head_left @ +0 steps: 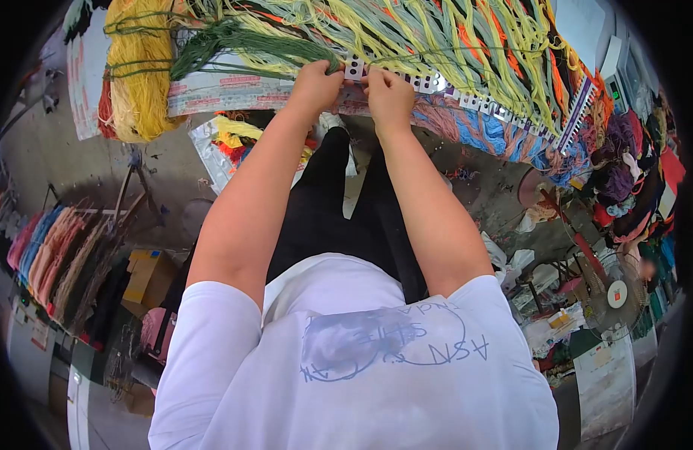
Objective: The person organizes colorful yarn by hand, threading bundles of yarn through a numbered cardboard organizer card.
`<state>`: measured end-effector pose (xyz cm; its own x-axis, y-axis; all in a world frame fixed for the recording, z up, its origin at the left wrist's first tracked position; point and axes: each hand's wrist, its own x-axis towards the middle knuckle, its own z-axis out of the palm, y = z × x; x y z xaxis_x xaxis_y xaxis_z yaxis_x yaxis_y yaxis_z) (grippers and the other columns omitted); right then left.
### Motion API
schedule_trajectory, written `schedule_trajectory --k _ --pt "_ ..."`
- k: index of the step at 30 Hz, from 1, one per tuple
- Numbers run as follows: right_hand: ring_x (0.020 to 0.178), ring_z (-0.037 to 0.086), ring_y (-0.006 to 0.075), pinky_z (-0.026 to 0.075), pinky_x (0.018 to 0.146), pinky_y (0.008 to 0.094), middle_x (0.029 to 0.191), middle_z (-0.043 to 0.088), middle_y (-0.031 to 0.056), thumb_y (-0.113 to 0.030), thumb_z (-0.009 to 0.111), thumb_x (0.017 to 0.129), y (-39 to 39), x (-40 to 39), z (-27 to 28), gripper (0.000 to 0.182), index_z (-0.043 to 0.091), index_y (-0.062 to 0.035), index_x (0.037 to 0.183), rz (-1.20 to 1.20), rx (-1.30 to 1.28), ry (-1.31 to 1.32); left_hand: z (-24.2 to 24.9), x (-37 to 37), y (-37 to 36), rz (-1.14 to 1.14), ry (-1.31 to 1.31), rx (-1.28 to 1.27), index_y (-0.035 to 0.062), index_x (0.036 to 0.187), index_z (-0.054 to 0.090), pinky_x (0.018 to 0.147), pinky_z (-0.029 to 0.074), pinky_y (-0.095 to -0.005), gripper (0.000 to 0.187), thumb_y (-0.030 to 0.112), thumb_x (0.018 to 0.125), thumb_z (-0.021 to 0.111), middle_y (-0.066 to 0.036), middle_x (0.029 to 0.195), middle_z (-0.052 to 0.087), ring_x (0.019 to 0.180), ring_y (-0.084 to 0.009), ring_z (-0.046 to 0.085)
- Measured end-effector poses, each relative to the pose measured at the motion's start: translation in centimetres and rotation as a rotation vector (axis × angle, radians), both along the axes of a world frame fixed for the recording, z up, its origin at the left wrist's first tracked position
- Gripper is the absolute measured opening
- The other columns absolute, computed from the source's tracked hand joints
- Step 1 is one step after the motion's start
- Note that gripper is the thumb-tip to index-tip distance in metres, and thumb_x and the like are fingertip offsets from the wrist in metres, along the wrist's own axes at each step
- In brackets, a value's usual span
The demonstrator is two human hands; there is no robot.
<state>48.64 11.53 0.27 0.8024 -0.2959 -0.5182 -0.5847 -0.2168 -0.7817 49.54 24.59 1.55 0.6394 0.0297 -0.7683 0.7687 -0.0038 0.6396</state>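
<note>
Card strip (436, 81): long, white, punched with dark holes, lying along the bench's near edge, threads looped through.
Threads (466, 45): yellow, green, orange, fanned across it.
Left hand (316, 84): pinching green strands.
Right hand (389, 94): gripping the strip.

A yarn or thread workshop: skeins of coloured thread (406, 37) lie sorted across a punched white card strip (466, 97), a yellow hank (136, 67) beside them, more bundles hang on a rack (54, 255), and boxes (148, 277) clutter the concrete floor (76, 165).
</note>
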Motion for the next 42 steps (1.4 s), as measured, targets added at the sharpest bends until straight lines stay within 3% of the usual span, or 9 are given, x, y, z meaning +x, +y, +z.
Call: schedule_trajectory --k 3,8,14,19,28,31,36,39,42 --pt "0.059 0.057 0.0107 0.044 0.053 0.0239 0.071 0.065 0.0057 -0.012 0.066 0.079 0.7 0.2 1.4 0.015 0.068 0.0017 0.085 -0.348 0.364 0.093 -0.3 0.4 0.1 -0.015 0.016 0.005 0.0006 0.095 0.063 0.042 0.044 -0.0309 0.020 0.016 0.083 0.060 -0.007 0.073 0.064 0.047 -0.0140 0.053" --pt "0.059 0.055 0.0092 0.044 0.053 0.0230 0.073 0.064 0.0035 -0.012 0.069 0.078 1.6 0.0 0.8 0.015 0.066 0.0017 0.083 -0.413 0.354 0.045 -0.9 0.9 0.8 -0.090 0.058 -0.030 -0.0005 0.093 0.062 0.046 0.044 -0.0296 0.020 0.016 0.083 0.062 -0.006 0.072 0.061 0.051 -0.0142 0.054" --pt "0.064 0.060 0.0249 0.048 0.059 0.0325 0.074 0.061 0.0069 -0.012 0.066 0.073 1.8 -0.8 1.9 0.010 0.068 -0.0080 0.082 0.197 -0.378 -0.337 0.0 1.2 1.4 -0.092 0.120 -0.134 0.0020 0.091 0.061 0.053 0.044 -0.0247 0.016 0.017 0.085 0.063 -0.003 0.077 0.061 0.062 -0.0112 0.056" --pt "0.068 0.060 0.0273 0.049 0.060 0.0342 0.080 0.060 0.0078 -0.010 0.064 0.074 1.3 -1.7 1.8 0.010 0.068 -0.0075 0.083 0.394 -0.458 -0.492 -0.7 1.2 1.6 -0.063 0.109 -0.194 -0.0001 0.093 0.062 0.052 0.044 -0.0303 0.018 0.015 0.083 0.062 -0.007 0.079 0.062 0.059 -0.0162 0.057" --pt "0.079 0.060 0.0278 0.049 0.065 0.0361 0.090 0.059 0.0097 -0.009 0.063 0.073 0.0 -0.8 2.9 0.024 0.065 -0.0093 0.097 0.451 -0.338 -0.336 -1.3 0.2 1.8 -0.135 -0.219 0.322 -0.0039 0.093 0.064 0.059 0.046 -0.0316 0.035 0.026 0.075 0.066 -0.012 0.073 0.063 0.066 -0.0147 0.059" --pt "0.080 0.060 0.0278 0.049 0.065 0.0394 0.092 0.055 0.0073 -0.012 0.063 0.074 -0.4 0.6 3.9 0.021 0.062 -0.0115 0.095 0.658 -0.546 -0.310 2.9 0.4 4.3 0.356 0.053 -0.110 -0.0055 0.112 0.052 0.066 0.048 -0.0317 0.035 0.014 0.083 0.057 -0.008 0.099 0.062 0.049 -0.0088 0.045" --pt "0.087 0.058 0.0235 0.049 0.068 0.0377 0.089 0.054 0.0014 -0.016 0.065 0.073 -0.7 1.9 3.8 0.014 0.064 -0.0151 0.087 0.814 -0.844 -0.256 5.1 -0.5 9.6 0.451 0.128 -0.984 0.0037 0.093 0.053 0.056 0.045 -0.0257 0.013 0.012 0.083 0.051 -0.008 0.089 0.061 0.036 -0.0041 0.025" --pt "0.091 0.056 0.0223 0.047 0.068 0.0368 0.092 0.057 0.0016 -0.014 0.065 0.072 -1.3 2.4 5.8 0.010 0.061 -0.0117 0.081 0.818 -0.866 -0.522 4.2 -0.8 8.7 0.349 0.124 -1.165 0.0012 0.111 0.054 0.053 0.043 -0.0236 0.027 0.011 0.088 0.047 0.004 0.059 0.043 0.036 -0.0033 0.025" --pt "0.087 0.057 0.0247 0.047 0.067 0.0384 0.090 0.059 0.0049 -0.013 0.063 0.073 -1.7 2.7 6.1 0.010 0.057 -0.0097 0.080 0.852 -0.736 -0.768 4.6 0.6 4.7 0.044 0.160 -0.716 0.0062 0.123 0.053 0.052 0.040 -0.0208 0.035 0.016 0.089 0.052 0.007 0.052 0.035 0.039 -0.0032 0.028"
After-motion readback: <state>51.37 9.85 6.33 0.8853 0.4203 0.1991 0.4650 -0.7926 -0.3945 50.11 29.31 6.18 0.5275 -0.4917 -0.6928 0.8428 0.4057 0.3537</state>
